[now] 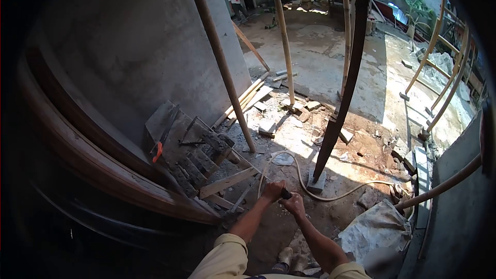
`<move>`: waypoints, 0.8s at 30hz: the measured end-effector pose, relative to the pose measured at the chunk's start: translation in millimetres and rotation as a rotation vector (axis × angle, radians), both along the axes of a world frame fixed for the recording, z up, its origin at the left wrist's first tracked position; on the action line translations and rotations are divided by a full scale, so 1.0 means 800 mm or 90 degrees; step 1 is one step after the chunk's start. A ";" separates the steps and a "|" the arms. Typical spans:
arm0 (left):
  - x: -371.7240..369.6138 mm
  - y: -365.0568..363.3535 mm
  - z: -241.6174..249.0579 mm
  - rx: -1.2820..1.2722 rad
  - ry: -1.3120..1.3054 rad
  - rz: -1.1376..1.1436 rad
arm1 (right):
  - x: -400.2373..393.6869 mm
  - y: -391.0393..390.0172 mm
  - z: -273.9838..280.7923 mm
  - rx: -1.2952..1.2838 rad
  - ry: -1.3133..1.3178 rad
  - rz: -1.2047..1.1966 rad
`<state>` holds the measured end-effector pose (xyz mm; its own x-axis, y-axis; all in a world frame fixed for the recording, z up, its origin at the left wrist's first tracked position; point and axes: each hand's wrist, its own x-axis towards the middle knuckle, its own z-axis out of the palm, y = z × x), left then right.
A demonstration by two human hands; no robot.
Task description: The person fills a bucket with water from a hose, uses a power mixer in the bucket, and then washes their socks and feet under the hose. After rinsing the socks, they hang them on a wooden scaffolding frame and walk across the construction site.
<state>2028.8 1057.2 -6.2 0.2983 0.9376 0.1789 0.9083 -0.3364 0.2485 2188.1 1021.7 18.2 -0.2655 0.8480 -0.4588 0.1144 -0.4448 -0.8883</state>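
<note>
Just below the middle of the view, my left hand (274, 191) is closed, fingers wrapped, around a dark-handled tool (285, 194). My right hand (294, 204) grips close beside it, fingers curled at the handle's dark end. A thin light line runs up and left from the left hand; the tool's exact kind I cannot tell. Close to the hands, a pale hose (298, 171) loops over the ground and trails off to the right. Left of them stands a rough wooden frame with boards (227, 182).
Upright bamboo poles (222, 62) and a dark post (338, 106) on a block rise ahead. Rubble and bricks (267, 127) litter the ground. A pale sack (377, 230) lies right, a curved wooden beam (103, 160) left. A person (235, 1) stands far back.
</note>
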 end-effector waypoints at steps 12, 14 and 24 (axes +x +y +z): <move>-0.199 -0.138 -0.184 -0.371 -0.161 0.403 | 0.448 -0.197 -0.077 -0.210 -1.010 0.119; -0.215 -0.150 -0.175 -0.718 -0.081 0.605 | 0.531 -0.297 -0.116 -0.180 -0.631 -0.153; -0.102 -0.125 -0.121 -0.591 -0.077 0.590 | 0.566 -0.370 -0.145 -0.459 -0.716 -0.165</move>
<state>1947.5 956.9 -102.8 -0.4897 0.5721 -0.6579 0.6643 0.7336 0.1435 2641.2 725.8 -97.7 0.6716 0.2982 -0.6783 0.4593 -0.8859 0.0653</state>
